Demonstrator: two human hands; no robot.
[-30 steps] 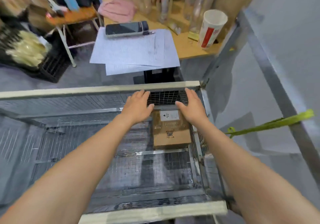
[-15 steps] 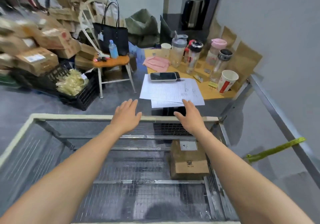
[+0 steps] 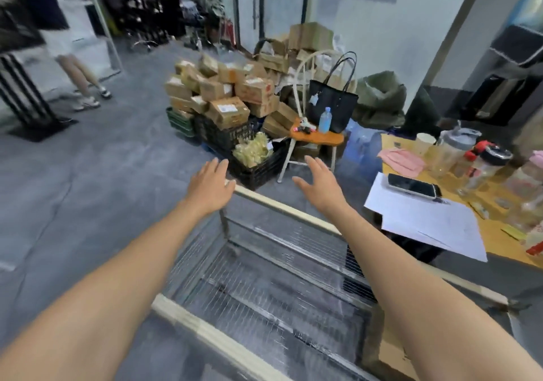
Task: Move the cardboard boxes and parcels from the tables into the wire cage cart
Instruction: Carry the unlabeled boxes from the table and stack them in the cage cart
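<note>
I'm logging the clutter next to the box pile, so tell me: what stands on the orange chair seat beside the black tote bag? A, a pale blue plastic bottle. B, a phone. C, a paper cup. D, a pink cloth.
A: a pale blue bottle stands upright on the orange chair seat, just to the left of the black tote bag in the head view.

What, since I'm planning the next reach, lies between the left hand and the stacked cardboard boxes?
In the head view, a black crate holding pale yellow bundles stands between the left hand and the cardboard boxes.
</note>
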